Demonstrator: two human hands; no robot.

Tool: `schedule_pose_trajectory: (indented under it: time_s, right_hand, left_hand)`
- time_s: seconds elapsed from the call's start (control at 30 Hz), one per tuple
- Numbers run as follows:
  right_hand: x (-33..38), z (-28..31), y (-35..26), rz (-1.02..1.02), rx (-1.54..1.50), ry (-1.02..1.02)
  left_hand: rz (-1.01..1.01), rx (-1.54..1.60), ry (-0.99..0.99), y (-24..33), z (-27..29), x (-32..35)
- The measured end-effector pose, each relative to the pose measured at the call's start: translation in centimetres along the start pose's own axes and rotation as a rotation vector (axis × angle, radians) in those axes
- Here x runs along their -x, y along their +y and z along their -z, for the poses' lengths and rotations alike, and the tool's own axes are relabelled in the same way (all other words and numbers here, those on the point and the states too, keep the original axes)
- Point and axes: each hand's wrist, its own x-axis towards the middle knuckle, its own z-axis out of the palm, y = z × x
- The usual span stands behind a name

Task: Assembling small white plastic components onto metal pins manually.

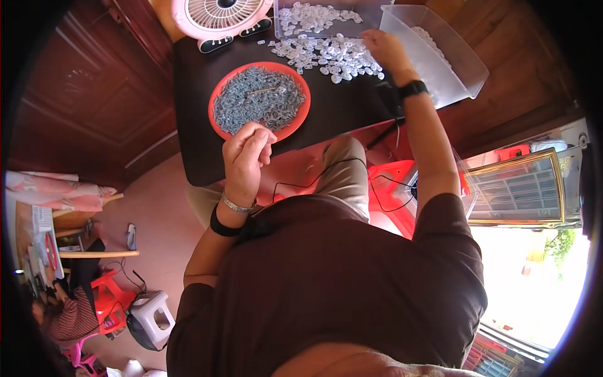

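Note:
My left hand hovers just in front of a round orange tray heaped with small grey-blue metal pieces; its fingers are pinched together, seemingly on one small piece that I cannot make out. My right hand reaches far across the dark table and rests on a loose pile of small white plastic pieces, fingers curled into the pile. A black watch sits on the right wrist, a bracelet and black band on the left.
A pink desk fan stands at the table's far edge. A clear plastic bin sits to the right, another clear container of white pieces behind the pile. Red stools stand below the table; another person sits at lower left.

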Motion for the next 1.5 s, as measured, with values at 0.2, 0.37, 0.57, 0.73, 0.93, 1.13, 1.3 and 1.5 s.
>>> schedule_pose_trajectory:
  time_s: [0.2,0.37,0.57,0.73,0.93,1.13,1.3,1.5]
  right_hand:
    - [-1.2,-5.2,3.9,0.115,0.270,-0.290]
    - [0.6,-5.3,1.2,0.130,0.059,-0.176]
    - [1.2,-3.8,-1.0,0.118,-0.055,-0.082]
    - [0.4,-3.0,-1.5,0.068,-0.060,-0.098]
    - [0.2,-0.8,-1.6,0.101,-0.109,-0.059]
    - [3.8,4.0,-1.8,0.080,-0.069,-0.290]
    - [7.3,2.3,-3.3,0.035,-0.004,-0.281]
    - [7.4,0.0,-2.8,0.126,0.177,-0.200]
  left_hand:
    - [-0.038,0.002,-0.004,-0.2,-0.1,1.0]
    - [0.026,-0.030,0.031,-0.4,0.4,1.4]
    - [0.037,-0.034,0.002,-0.2,0.2,1.2]
    - [0.007,-0.026,0.005,-0.1,0.7,1.3]
    - [-0.022,0.002,-0.011,0.5,1.2,0.8]
    - [0.021,0.003,0.089,-0.5,3.7,1.0]
    - [0.070,0.048,0.119,-1.3,4.4,1.0]
    - [0.092,0.023,0.080,-0.8,3.7,0.6]
